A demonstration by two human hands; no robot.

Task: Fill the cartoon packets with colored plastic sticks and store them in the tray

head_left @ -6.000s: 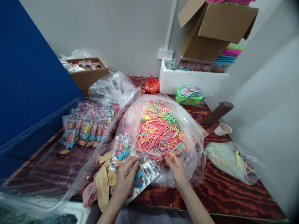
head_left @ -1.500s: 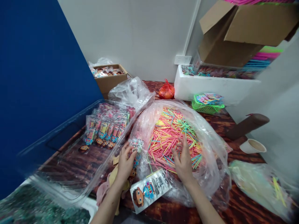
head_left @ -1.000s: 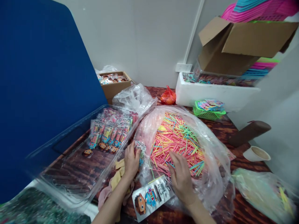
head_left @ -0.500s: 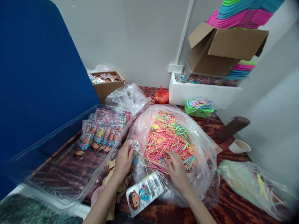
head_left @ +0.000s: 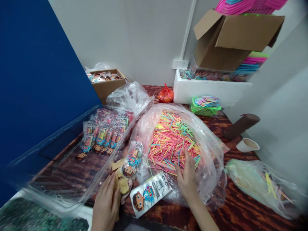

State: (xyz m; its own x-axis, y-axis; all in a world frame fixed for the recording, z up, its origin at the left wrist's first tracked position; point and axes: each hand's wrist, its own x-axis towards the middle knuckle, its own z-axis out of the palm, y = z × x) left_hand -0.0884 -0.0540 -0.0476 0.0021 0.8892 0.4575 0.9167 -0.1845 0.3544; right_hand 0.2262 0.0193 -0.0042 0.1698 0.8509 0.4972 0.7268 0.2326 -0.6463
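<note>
My left hand [head_left: 107,200] is at the table's front edge, its fingers pressed together on a crumpled yellow cloth [head_left: 124,185]. Just beyond the cloth, a filled clear-fronted packet [head_left: 134,155] of colored sticks lies with its cartoon face toward me. My right hand [head_left: 189,181] is open, fingers spread at the near side of a heap of thin pink, yellow, green and blue sticks [head_left: 173,141] in a large open plastic bag [head_left: 210,134]. Between my hands rests a flat silver packet [head_left: 151,194] with a cartoon face, its printed side up.
A clear tray [head_left: 96,179] on the left holds several filled packets [head_left: 106,133]. Behind are a carton [head_left: 109,86], a red bag [head_left: 166,94], a green basket [head_left: 205,110] and a white foam box [head_left: 211,91]. A brown bottle [head_left: 243,126], paper cup [head_left: 247,145] and plastic bag [head_left: 255,183] stand right.
My left hand has left the filled packet and drawn back toward me onto the cloth, leaving the packet on the table. My right hand has shifted slightly right over the sticks.
</note>
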